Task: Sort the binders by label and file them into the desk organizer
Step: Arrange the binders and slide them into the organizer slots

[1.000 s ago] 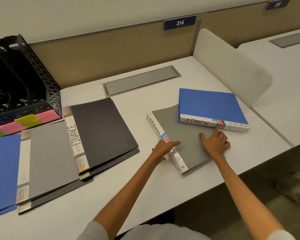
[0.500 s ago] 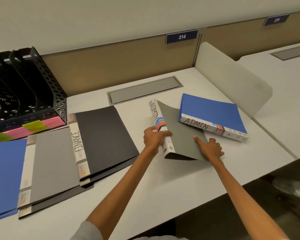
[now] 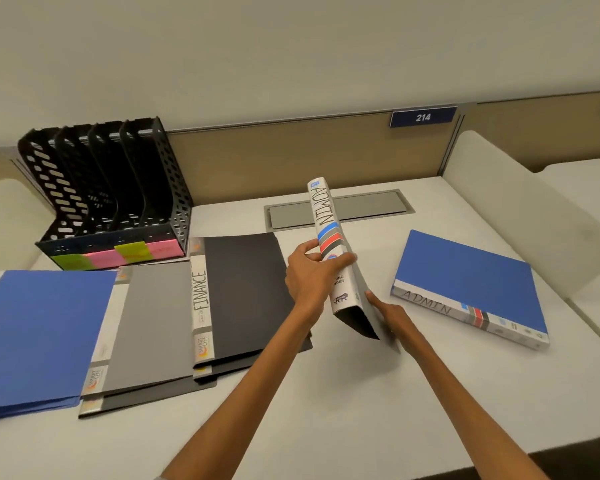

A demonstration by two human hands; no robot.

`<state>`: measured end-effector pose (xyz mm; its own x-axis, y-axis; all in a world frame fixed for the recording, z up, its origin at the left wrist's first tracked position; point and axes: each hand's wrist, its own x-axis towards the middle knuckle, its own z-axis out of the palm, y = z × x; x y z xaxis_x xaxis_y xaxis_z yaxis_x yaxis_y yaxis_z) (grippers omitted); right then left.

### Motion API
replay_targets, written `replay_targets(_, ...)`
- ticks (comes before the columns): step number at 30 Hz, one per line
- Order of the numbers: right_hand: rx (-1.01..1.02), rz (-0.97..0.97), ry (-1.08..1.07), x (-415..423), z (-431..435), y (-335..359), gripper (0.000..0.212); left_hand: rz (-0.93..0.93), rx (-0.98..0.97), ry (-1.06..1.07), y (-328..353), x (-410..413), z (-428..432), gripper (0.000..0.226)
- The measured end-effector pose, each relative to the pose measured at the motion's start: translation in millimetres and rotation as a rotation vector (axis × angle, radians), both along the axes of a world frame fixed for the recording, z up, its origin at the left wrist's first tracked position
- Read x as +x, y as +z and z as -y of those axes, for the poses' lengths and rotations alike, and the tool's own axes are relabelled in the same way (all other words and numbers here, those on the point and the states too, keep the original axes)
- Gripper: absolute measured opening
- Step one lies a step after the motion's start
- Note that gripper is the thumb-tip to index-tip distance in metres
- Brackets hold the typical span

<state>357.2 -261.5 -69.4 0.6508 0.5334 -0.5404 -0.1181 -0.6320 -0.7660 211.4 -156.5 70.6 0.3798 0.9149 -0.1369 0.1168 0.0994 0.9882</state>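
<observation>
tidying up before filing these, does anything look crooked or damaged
Nothing spilled or damaged. The blue binder on the right lies skewed to the desk edge, and the binders on the left overlap in an uneven stack. The grey binder stands tilted only because the left hand grips its spine.

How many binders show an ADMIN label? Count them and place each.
2. A grey binder, held on edge by the left hand; a blue binder flat on the desk to its right. Some spines in the left stacks are unreadable.
</observation>
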Motion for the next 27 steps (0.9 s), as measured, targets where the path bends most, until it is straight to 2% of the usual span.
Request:
replay_targets(5, 0.035, -0.01, 0.04, -1.6, -23.8, 10.3, 0.063, 0.046, 0.055, 0.018, 8.6, -3.8, -1.5, 0.068)
replay_targets(8, 0.05, -0.001, 0.044, 1.6, -30.6, 15.1, 0.066, 0.059, 0.068, 0.022, 10.7, -4.9, -6.5, 0.068)
replay_targets(13, 0.072, 0.151, 0.0, 13.0, -37.0, 22.5, 0.071, 0.086, 0.009, 0.023, 4.5, -9.8, -25.3, 0.067)
replay_targets(16, 0.099, 0.274, -0.141, 22.0, -43.5, 28.3, 0.066, 0.087, -0.054, 0.027, -6.7, -16.5, -41.9, 0.065)
replay_targets(20, 0.133, 0.33, -0.263, 28.1, -56.6, 35.2, 0.066, 0.053, -0.069, 0.031, -25.5, -33.1, -63.1, 0.054)
replay_targets(24, 0.119, 0.337, -0.266, 23.9, -73.0, 32.2, 0.078, -0.035, -0.045, 0.063, -49.5, -46.7, -78.4, 0.043)
replay_targets(27, 0.093, 0.354, -0.216, 17.9, -82.6, 25.5, 0.079, -0.126, 0.02, 0.119, -66.5, -51.6, -84.5, 0.029)
